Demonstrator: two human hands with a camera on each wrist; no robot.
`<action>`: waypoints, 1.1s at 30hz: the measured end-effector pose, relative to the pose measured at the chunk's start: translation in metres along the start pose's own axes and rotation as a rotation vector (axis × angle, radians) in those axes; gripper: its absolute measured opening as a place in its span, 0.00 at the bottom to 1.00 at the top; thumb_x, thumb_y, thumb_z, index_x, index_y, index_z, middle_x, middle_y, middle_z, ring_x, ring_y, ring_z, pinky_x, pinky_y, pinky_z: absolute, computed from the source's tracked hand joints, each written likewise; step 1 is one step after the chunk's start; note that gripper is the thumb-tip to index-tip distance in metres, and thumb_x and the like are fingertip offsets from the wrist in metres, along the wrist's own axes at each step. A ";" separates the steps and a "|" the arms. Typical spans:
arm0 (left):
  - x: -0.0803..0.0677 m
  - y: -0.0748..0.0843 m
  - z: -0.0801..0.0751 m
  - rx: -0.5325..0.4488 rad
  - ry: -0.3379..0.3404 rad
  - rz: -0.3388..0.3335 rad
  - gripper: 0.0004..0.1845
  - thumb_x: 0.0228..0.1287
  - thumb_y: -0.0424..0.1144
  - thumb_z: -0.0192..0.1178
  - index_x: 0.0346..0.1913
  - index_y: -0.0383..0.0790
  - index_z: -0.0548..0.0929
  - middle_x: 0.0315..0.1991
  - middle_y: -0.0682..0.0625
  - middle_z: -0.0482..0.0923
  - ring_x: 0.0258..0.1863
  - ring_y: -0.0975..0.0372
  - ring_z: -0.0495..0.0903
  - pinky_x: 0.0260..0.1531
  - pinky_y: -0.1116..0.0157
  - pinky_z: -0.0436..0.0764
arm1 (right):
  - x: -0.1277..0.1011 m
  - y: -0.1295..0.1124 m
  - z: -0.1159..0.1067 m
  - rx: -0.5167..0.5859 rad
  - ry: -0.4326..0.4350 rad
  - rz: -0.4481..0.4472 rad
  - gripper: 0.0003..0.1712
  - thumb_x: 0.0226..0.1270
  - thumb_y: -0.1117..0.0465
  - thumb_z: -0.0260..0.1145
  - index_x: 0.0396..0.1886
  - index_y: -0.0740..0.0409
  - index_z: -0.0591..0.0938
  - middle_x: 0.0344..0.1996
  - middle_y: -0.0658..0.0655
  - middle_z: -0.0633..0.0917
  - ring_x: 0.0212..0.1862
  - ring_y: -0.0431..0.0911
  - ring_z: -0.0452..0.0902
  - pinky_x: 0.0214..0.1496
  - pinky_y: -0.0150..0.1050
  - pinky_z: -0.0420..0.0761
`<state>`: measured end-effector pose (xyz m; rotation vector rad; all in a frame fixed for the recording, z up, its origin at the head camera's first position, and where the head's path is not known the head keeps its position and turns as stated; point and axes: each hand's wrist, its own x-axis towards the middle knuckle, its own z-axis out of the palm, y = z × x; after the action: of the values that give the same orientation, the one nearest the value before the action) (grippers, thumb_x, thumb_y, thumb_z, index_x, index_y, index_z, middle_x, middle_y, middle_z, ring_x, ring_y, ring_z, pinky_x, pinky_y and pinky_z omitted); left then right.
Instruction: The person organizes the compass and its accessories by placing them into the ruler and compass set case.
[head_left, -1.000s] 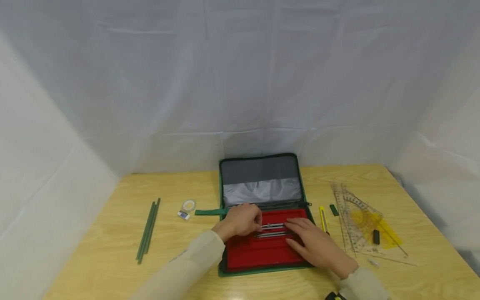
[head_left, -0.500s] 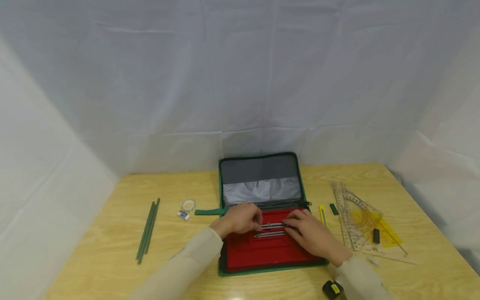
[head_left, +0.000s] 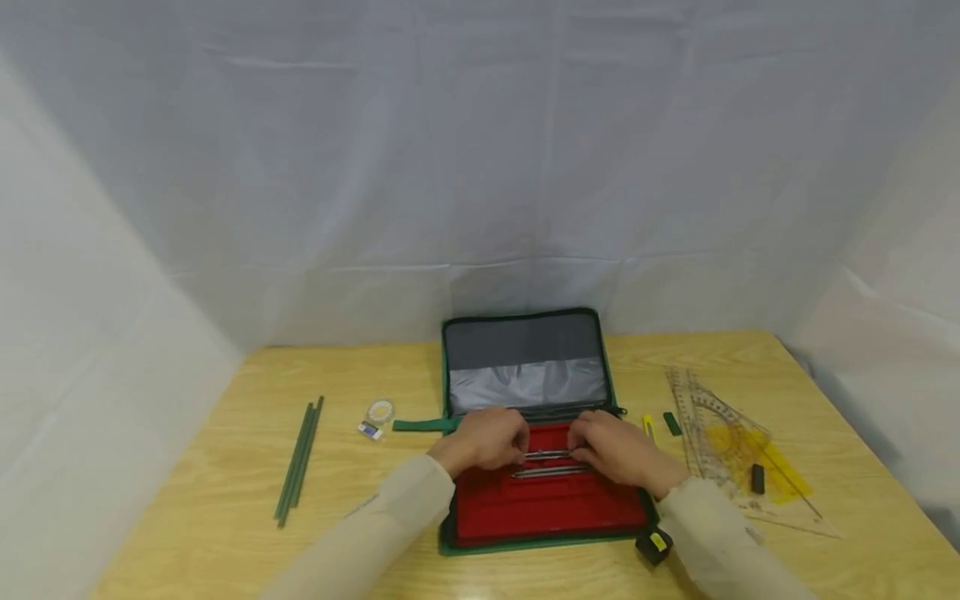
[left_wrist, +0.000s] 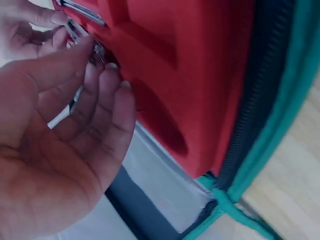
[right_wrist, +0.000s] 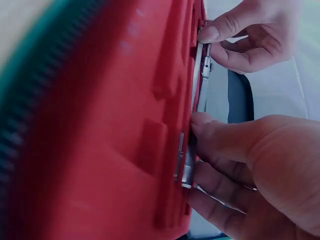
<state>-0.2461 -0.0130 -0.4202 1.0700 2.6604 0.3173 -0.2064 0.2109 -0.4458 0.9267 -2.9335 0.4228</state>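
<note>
A green zip case (head_left: 525,325) lies unfolded on the table, its red moulded tray (head_left: 555,521) nearest me. Across the tray's upper part, both hands pinch a slim silver drawing compass (head_left: 547,455). My left hand (head_left: 491,437) has thumb and fingertips at its left end, near a small hinge or screw part (left_wrist: 98,50) in the left wrist view. The right hand (head_left: 617,450) grips the other end, thumb on top in the right wrist view, fingers hiding part of it. Just below, a second metal instrument (head_left: 551,472) sits in a slot.
Left of the case are green pencils (head_left: 298,467), a tape roll (head_left: 380,411) and an eraser (head_left: 370,430). To the right lie a yellow cutter (head_left: 649,428), a green block (head_left: 672,423), clear set squares (head_left: 708,442) and a black block (head_left: 757,479). A black-yellow tape measure (head_left: 654,546) touches the case's front corner.
My right hand has moved up and its fingers have drawn in around the compass's right end. Its sleeve has shifted, uncovering the tape measure. The left hand stays nearly still.
</note>
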 end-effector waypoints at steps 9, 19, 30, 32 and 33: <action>-0.006 0.007 0.012 0.126 0.120 0.025 0.13 0.60 0.35 0.64 0.19 0.53 0.80 0.19 0.62 0.74 0.19 0.68 0.71 0.18 0.67 0.71 | -0.001 -0.005 -0.001 -0.071 0.000 0.008 0.03 0.63 0.60 0.68 0.30 0.48 0.82 0.31 0.44 0.77 0.33 0.40 0.75 0.33 0.37 0.76; -0.035 0.031 0.023 0.426 0.201 0.013 0.05 0.59 0.38 0.63 0.27 0.47 0.85 0.29 0.52 0.75 0.30 0.60 0.77 0.24 0.64 0.78 | -0.031 -0.021 0.009 -0.187 0.097 -0.024 0.12 0.63 0.60 0.68 0.45 0.54 0.86 0.43 0.50 0.81 0.45 0.46 0.77 0.43 0.43 0.79; -0.050 0.051 0.033 0.292 0.119 0.040 0.23 0.68 0.41 0.55 0.63 0.35 0.74 0.61 0.47 0.72 0.60 0.59 0.72 0.53 0.65 0.74 | -0.052 -0.043 0.012 -0.105 -0.040 0.123 0.32 0.72 0.43 0.54 0.63 0.61 0.74 0.63 0.59 0.72 0.65 0.53 0.65 0.64 0.51 0.65; -0.050 0.050 0.036 0.276 0.114 0.031 0.23 0.68 0.40 0.55 0.63 0.37 0.74 0.62 0.47 0.72 0.61 0.60 0.71 0.53 0.65 0.74 | -0.053 -0.044 0.013 -0.102 -0.021 0.126 0.31 0.72 0.43 0.54 0.63 0.62 0.75 0.63 0.59 0.73 0.65 0.53 0.66 0.64 0.51 0.66; -0.050 0.050 0.038 0.272 0.114 0.027 0.22 0.68 0.40 0.55 0.63 0.37 0.74 0.62 0.48 0.72 0.61 0.60 0.71 0.52 0.65 0.75 | -0.053 -0.044 0.013 -0.101 -0.009 0.130 0.31 0.72 0.43 0.55 0.63 0.61 0.75 0.62 0.58 0.73 0.64 0.53 0.67 0.63 0.51 0.66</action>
<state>-0.1674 -0.0090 -0.4340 1.1990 2.8534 0.0207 -0.1370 0.2028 -0.4535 0.7311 -3.0014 0.2729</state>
